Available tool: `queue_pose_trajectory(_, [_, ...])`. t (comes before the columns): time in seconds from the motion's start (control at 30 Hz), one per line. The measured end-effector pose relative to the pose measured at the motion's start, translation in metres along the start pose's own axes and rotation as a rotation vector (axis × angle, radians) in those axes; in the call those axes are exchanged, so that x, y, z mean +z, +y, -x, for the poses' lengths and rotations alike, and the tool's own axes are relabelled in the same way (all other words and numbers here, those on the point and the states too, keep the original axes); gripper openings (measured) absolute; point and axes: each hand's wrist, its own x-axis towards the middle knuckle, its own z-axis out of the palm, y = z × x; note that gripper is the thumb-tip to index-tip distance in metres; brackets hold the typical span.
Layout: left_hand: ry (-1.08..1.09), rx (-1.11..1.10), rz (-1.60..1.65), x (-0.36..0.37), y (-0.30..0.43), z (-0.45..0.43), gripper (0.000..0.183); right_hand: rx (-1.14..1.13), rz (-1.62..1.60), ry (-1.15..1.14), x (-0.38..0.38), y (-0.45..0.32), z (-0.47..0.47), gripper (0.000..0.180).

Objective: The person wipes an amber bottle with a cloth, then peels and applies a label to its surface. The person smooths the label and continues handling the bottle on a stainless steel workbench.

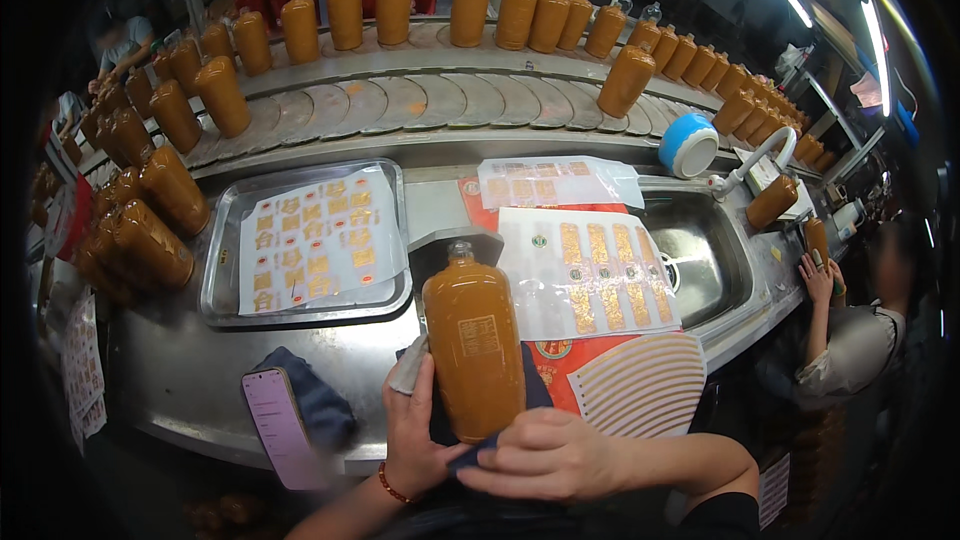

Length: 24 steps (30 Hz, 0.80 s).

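A brown glazed bottle (476,360) with a pale square gold decal on its side stands or leans before me, its clear neck pointing away. My left hand (417,412) supports its lower left side; a grey cloth cover is on one finger, and a beaded bracelet is round the wrist. My right hand (544,457) grips a dark blue cloth (474,456) at the bottle's base. Right of the bottle lie a sheet of gold decals (600,277) and a sheet of curved gold strips (645,390), over red printed material (555,375).
A metal tray (307,319) with a decal sheet lies left, near a phone (277,420) on dark cloth. A sink (701,262) with a white faucet is right. Brown bottles line a curved slatted conveyor (420,101). A co-worker's hands (821,277) hold a bottle far right.
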Motion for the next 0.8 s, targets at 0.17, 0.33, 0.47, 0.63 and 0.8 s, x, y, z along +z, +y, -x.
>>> queue_pose_trajectory(0.17, [0.072, 0.149, -0.190, -0.004, 0.016, -0.001, 0.109, 0.758, -0.579, 0.063, -0.056, 0.018, 0.017, 0.048])
queue_pose_trajectory(0.33, [-0.152, 0.351, -0.379, -0.008, 0.037, -0.032, 0.090, 1.294, -0.553, 0.633, -0.107, 0.152, 0.126, 0.027])
queue_pose_trajectory(0.47, [-0.034, 0.189, -0.122, 0.003, 0.023, -0.015, 0.102, 1.547, -0.436, 0.711, -0.129, 0.239, 0.221, 0.046])
queue_pose_trajectory(0.63, [-0.020, 0.155, -0.068, -0.001, 0.015, -0.002, 0.099, 1.534, -0.074, 0.431, -0.115, 0.278, 0.228, 0.049])
queue_pose_trajectory(0.8, [0.005, 0.274, -0.122, -0.001, 0.018, -0.015, 0.084, 1.280, 0.349, 0.383, -0.113, 0.255, 0.118, 0.034])
